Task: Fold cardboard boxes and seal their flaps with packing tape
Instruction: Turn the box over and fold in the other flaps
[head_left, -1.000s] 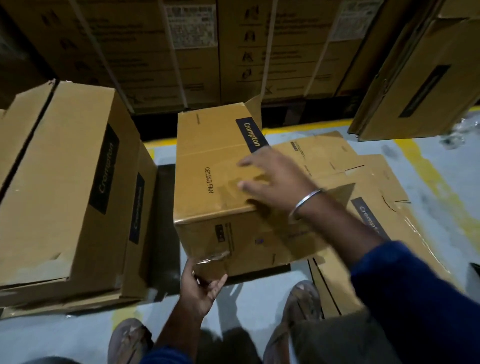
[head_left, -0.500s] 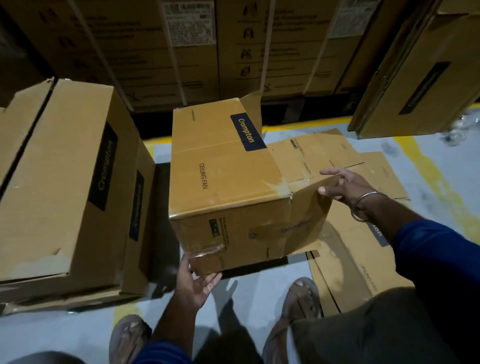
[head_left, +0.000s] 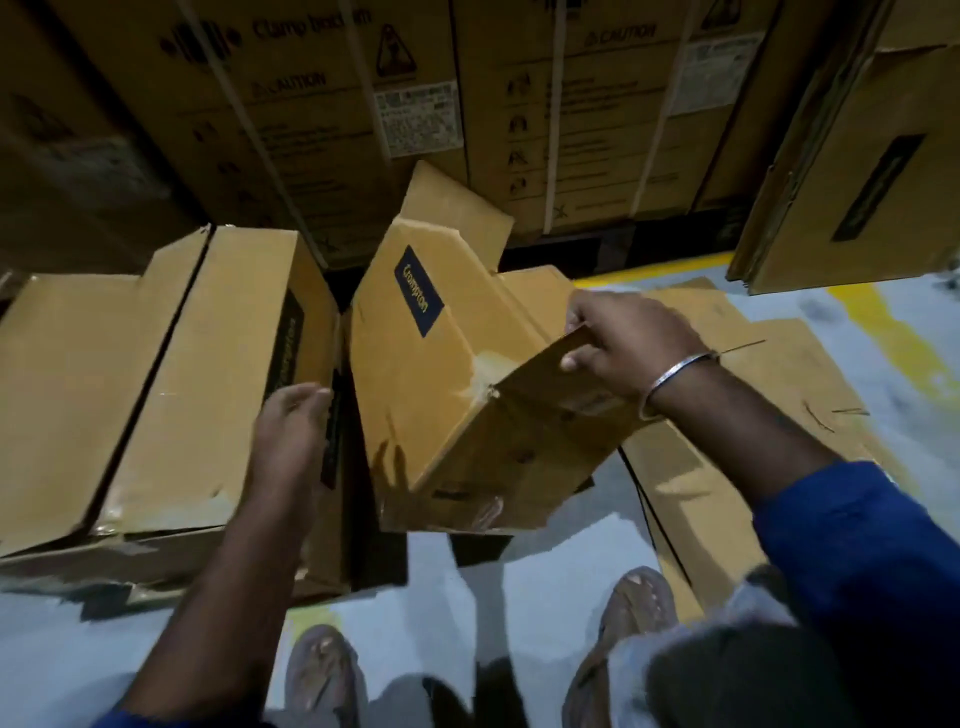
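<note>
The person stands over a brown cardboard box (head_left: 447, 374) that is tipped up on one edge, right in the middle of the floor. It has a dark blue label (head_left: 418, 291) on its top face.

The right hand (head_left: 631, 345), at about two o'clock from the box's middle, grips the box's upper right edge. Its fingers are curled over that edge and the thumb is tucked under it. A silver bangle (head_left: 675, 376) sits on that wrist, and a blue sleeve (head_left: 857, 561) covers the arm.

The left hand (head_left: 291, 431) is at nine o'clock, in the gap between the tipped box and a bigger closed box (head_left: 156, 395) beside it. Its fingers are nearly straight and hold nothing. I cannot tell if it touches either box.

Flat cardboard sheets (head_left: 727, 467) lie on the floor at three o'clock. Tall stacked cartons (head_left: 467, 104) stand at twelve o'clock. Two sandalled feet (head_left: 322, 675) show at six o'clock on the grey floor (head_left: 545, 571).
</note>
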